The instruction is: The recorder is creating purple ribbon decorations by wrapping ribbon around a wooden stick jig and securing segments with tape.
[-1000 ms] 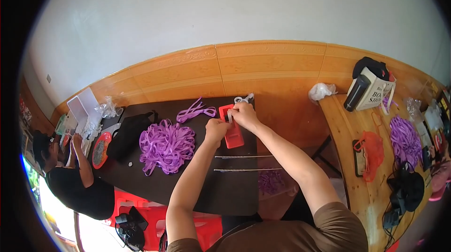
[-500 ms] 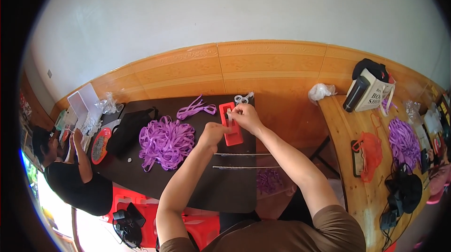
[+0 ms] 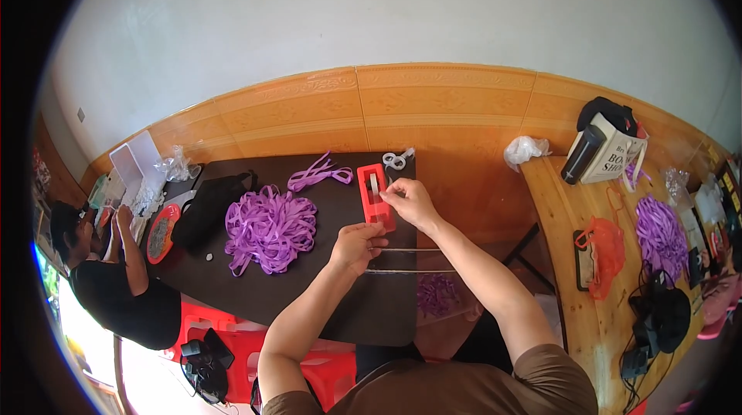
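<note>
On the dark table lies a red tape dispenser [image 3: 365,181] with a roll of clear tape [image 3: 374,185] in it. My left hand [image 3: 357,249] is closed at the dispenser's near end, fingertips against its edge. What is between those fingers, if anything, is too small to tell. Beside the dispenser's right side, my right hand [image 3: 413,205] holds a pinch, its contents not clear. Two thin rods [image 3: 411,271] lie across the table's right edge, just nearer than my hands. Spare tape rolls [image 3: 395,161] sit beyond the dispenser.
Left of my hands is a heap of purple ribbon straps [image 3: 270,229], with a smaller purple bundle [image 3: 318,174] behind it. A black bag [image 3: 212,210] and a red tray [image 3: 161,236] lie farther left, near a seated person [image 3: 124,291]. A wooden table [image 3: 553,206] stands right.
My left hand has shifted nearer and slightly right, to the dispenser's near end. My right hand has drawn slightly nearer, off the tape roll to the dispenser's right side.
</note>
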Tool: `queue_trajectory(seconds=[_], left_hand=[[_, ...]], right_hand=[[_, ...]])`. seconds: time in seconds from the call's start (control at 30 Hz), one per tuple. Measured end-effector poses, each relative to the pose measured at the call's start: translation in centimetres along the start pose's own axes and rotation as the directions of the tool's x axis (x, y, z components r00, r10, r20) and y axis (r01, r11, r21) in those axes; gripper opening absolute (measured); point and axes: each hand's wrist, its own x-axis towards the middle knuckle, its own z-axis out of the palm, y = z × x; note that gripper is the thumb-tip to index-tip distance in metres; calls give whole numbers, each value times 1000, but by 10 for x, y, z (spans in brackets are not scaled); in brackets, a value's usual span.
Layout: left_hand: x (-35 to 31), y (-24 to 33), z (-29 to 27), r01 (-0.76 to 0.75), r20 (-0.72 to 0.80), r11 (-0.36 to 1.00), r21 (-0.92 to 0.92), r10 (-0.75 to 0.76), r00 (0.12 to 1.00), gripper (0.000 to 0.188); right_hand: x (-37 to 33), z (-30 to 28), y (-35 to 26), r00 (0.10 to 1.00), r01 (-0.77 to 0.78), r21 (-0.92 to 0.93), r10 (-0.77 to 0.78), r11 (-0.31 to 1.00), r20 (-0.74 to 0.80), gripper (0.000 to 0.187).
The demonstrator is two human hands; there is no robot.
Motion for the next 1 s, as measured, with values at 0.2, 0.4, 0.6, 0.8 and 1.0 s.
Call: queue_trajectory(seconds=[0.2,0.4,0.6,0.8,1.0], left_hand=[[-1,4,2,14,47,999,-52,-11,999,8],[6,7,-7,14,147,988,-154,9,989,9],[8,-14,-7,59,95,990,-125,-48,994,8],[3,-10,-8,98,113,991,-94,-87,990,11],[0,-13,-12,125,115,989,-78,-116,987,11]], right_hand=[[-6,-5,8,1000,4,49,-3,999,-27,18],[-13,-3,11,998,-13,63,16,998,-61,22],[-23,-4,7,999,-49,34,49,998,-10,17],[-36,-11,8,1000,-26,79,27,997,-11,14],[-53,-17,3,998,-58,85,60,995,-18,16]])
